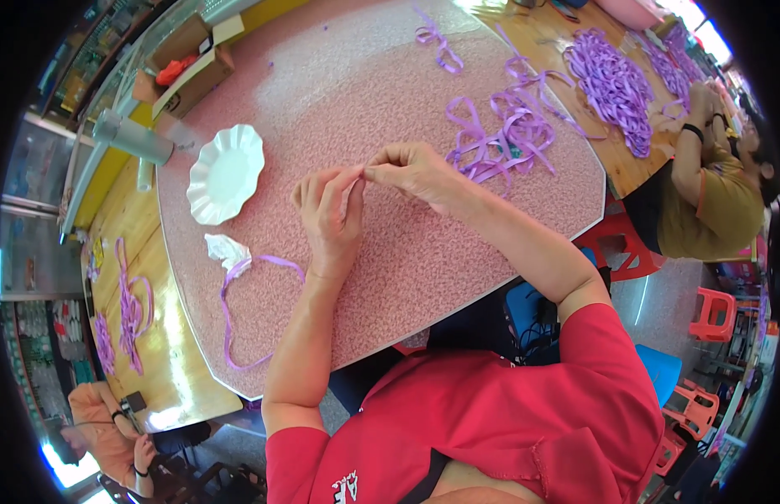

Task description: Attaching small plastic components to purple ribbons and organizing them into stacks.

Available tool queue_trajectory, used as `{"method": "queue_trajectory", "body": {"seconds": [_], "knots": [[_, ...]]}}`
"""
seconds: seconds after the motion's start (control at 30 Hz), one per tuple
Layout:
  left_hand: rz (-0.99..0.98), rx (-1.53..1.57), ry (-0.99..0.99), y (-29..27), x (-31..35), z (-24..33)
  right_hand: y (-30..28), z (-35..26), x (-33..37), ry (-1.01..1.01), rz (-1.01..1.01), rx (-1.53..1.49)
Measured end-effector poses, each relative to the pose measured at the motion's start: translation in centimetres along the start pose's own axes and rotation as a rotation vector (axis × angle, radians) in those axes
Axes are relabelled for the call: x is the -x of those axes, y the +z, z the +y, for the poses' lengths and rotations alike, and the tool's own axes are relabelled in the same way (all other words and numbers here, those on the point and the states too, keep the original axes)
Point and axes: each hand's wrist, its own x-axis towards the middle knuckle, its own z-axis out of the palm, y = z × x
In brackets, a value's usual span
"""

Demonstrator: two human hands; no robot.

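Note:
Over the pink speckled table, my left hand (333, 210) and my right hand (413, 175) meet at the fingertips, thumbs and forefingers pinched together. Whatever lies between them is too small or hidden to make out. Left of my left forearm, a purple ribbon (226, 315) curves over the tabletop, and one end disappears behind the forearm. Beside that ribbon lies a crumpled white tissue or piece of plastic (228, 252). A white scalloped dish (227, 175) sits farther back on the left. To the right of my right hand spreads a loose tangle of purple ribbon (512, 139).
An open cardboard box (192, 88) and a grey-green cylinder (133, 137) stand at the back left. On the wooden table at the right is a large heap of purple ribbon (610, 88), with a person (713, 185) beside it. Another person (112, 428) sits at lower left.

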Motion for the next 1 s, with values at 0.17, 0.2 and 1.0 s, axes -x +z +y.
{"method": "queue_trajectory", "body": {"seconds": [0.17, 0.2, 1.0], "knots": [[-0.017, -0.009, -0.056, 0.0, 0.5, -0.2, -0.3, 1.5, -0.6, -0.084, 0.016, 0.067], [-0.015, -0.008, -0.056, 0.0, 0.4, -0.2, -0.2, 1.4, -0.6, -0.126, 0.024, 0.102], [-0.121, 0.099, -0.265, 0.0, 0.8, -0.6, -0.1, -0.3, 0.6, -0.378, 0.075, 0.616]]}}
